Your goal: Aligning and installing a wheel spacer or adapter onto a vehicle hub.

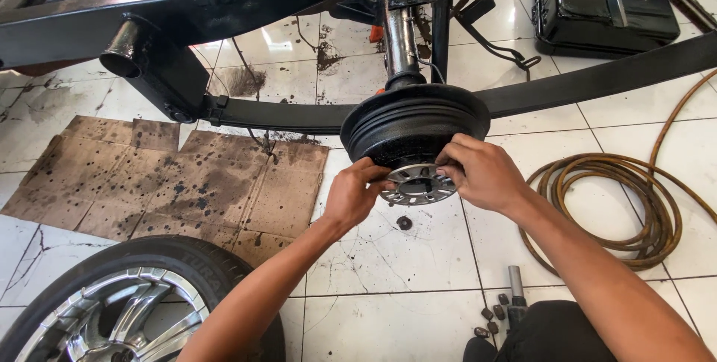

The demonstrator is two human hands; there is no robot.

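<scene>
A black brake drum [414, 125] sits at the end of an axle under a black vehicle frame [89, 26]. Against its face is a flat silver metal ring with slots, a wheel spacer [418, 183]. My left hand [357, 192] grips the spacer's left edge with thumb and fingers. My right hand [482, 172] grips its right edge, fingers resting on the drum's rim. Both forearms reach up from the bottom of the head view.
A tyre on a chrome rim [112, 310] lies at bottom left. Oil-stained cardboard [172, 183] covers the white tiles on the left. A coiled brown hose [620, 205] lies on the right. Several lug nuts [489, 321] and a socket tool [515, 287] lie near my knee. A small dark piece [404, 222] lies under the drum.
</scene>
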